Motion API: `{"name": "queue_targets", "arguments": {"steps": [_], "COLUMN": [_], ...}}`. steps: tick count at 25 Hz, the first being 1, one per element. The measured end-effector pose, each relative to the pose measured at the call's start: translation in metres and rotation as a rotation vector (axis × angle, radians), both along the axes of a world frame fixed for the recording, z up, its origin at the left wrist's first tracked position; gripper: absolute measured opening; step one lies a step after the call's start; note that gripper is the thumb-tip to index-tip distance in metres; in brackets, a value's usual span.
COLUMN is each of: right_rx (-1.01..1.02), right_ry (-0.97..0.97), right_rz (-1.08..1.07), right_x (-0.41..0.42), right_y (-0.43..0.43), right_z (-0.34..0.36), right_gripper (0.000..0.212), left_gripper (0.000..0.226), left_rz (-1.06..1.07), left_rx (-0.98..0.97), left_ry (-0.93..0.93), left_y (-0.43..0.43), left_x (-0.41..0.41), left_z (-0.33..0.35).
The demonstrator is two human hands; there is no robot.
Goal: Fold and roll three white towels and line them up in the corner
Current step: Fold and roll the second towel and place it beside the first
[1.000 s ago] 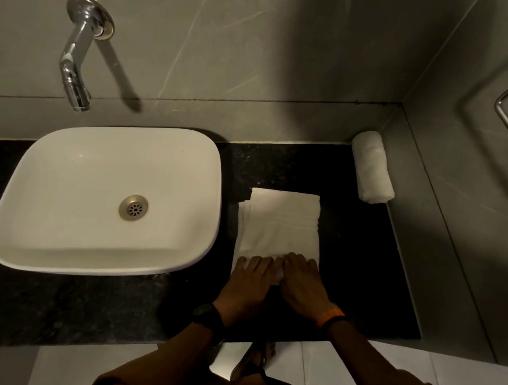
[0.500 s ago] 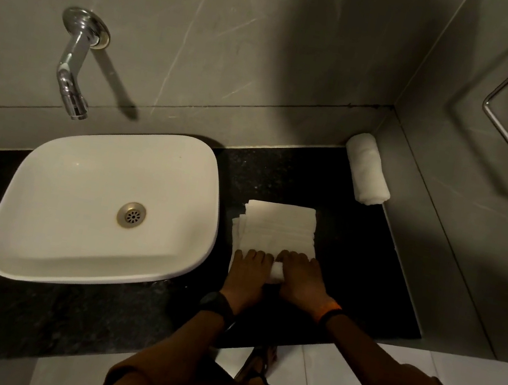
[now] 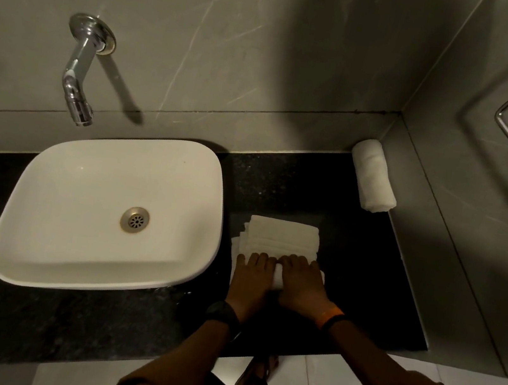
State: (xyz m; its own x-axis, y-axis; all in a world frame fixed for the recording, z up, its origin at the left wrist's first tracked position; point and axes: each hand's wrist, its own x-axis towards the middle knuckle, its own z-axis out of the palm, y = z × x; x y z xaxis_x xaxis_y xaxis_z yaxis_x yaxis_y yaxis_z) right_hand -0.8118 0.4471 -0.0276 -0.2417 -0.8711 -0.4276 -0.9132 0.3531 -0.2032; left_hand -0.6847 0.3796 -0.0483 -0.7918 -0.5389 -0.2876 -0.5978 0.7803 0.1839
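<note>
Dark tabletop (image 3: 365,276) rt of sink (image 3: 99,281): left hand (image 3: 250,278) & right hand (image 3: 301,283) side by side, both gripping rolled near end of folded towel (image 3: 284,235); rolled towel (image 3: 373,176) lies in far corner.

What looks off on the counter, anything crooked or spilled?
Minor only: the towel under the left hand and right hand has its layers stepped out along the left edge, so the roll may end uneven there. The rolled towel lies neatly by the right wall. No spill or damage shows.
</note>
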Motion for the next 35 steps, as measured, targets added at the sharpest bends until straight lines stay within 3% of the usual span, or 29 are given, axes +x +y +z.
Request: {"name": "queue_targets", "arguments": {"steps": [2, 4, 8, 10, 14, 17, 20, 23, 26, 28, 31, 33, 35], "right_rx": [-0.095, -0.092, 0.07, 0.108, -0.017, -0.046, 0.0, 0.113, -0.032, -0.13, -0.191, -0.217, -0.283], "right_ry": [0.119, 0.123, -0.003, 0.008, 0.162, 0.207, 0.131, 0.151, 0.222, 0.173, 0.04, -0.148, -0.412], "right_rz": [0.07, 0.087, 0.034, 0.049, 0.116, 0.139, 0.147, 0.197, 0.189, 0.106, -0.112, -0.264, -0.466], "right_x": [0.006, 0.004, -0.015, -0.015, 0.003, -0.005, -0.023, -0.02, -0.019, -0.028, -0.043, -0.054, -0.067], "right_y": [0.019, 0.015, -0.029, -0.037, -0.002, -0.014, -0.048, -0.049, -0.029, -0.031, -0.048, -0.053, -0.055], "right_z": [-0.012, -0.016, 0.007, 0.013, -0.006, -0.009, 0.003, 0.003, -0.008, -0.008, -0.007, -0.01, -0.011], "right_gripper": [0.077, 0.073, 0.064, 0.069, 0.094, 0.085, 0.078, 0.095, 0.092, 0.083, 0.08, 0.083, 0.084], "left_gripper": [0.046, 0.048, 0.075, 0.074, 0.063, 0.079, 0.092, 0.08, 0.064, 0.074, 0.08, 0.094, 0.121], "left_rz": [0.064, 0.1, 0.054, 0.042, 0.13, 0.121, 0.083, 0.125, 0.189, 0.169, 0.279, 0.316, 0.288], "left_rx": [0.19, 0.271, -0.061, -0.072, 0.192, 0.034, -0.104, -0.045, 0.064, 0.01, -0.003, 0.216, 0.488], "left_ry": [-0.018, -0.098, -0.073, -0.073, -0.109, -0.131, -0.086, -0.043, 0.023, 0.112, 0.486, 0.612, 0.61], "left_y": [-0.017, -0.025, 0.006, 0.008, -0.035, -0.022, 0.0, -0.022, -0.049, -0.049, -0.019, -0.006, -0.006], "left_x": [-0.011, -0.019, -0.004, -0.004, -0.024, -0.023, -0.006, -0.015, -0.038, -0.041, -0.03, -0.033, -0.044], "left_z": [0.013, 0.017, 0.009, 0.008, 0.019, 0.015, 0.0, 0.004, 0.023, 0.023, 0.011, 0.003, 0.002]}}
